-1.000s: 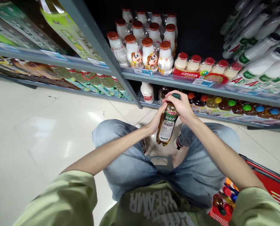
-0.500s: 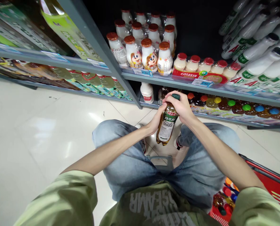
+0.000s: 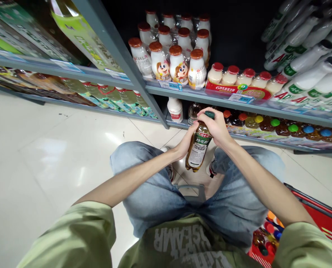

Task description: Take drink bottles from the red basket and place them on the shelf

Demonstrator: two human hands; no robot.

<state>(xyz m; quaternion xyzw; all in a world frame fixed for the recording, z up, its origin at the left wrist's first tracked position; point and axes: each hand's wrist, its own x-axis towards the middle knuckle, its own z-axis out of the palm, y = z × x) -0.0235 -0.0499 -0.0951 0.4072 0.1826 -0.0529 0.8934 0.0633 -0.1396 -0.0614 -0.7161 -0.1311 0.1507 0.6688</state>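
Between my knees I hold a brown drink bottle [image 3: 198, 149] with a green cap and a green and white label, its cap end tilted toward the shelf. My right hand [image 3: 217, 124] wraps round the neck just below the cap. Against the bottle's left side, my left hand [image 3: 186, 141] is closed, its fingertips partly hidden behind the bottle. A white bottle [image 3: 175, 110] and a dark bottle [image 3: 193, 112] stand on the bottom shelf just beyond my hands.
Above is a shelf [image 3: 193, 96] with red-capped milk bottles [image 3: 179, 69] and white black-capped bottles [image 3: 308, 80]. Colourful-capped bottles [image 3: 274, 124] line the bottom shelf. A red basket [image 3: 322, 219] with several bottles stands at my right. A grey upright post [image 3: 121, 56] divides the shelving.
The view has shifted very slightly. Both hands keep the same hold on the bottle, which has barely moved.
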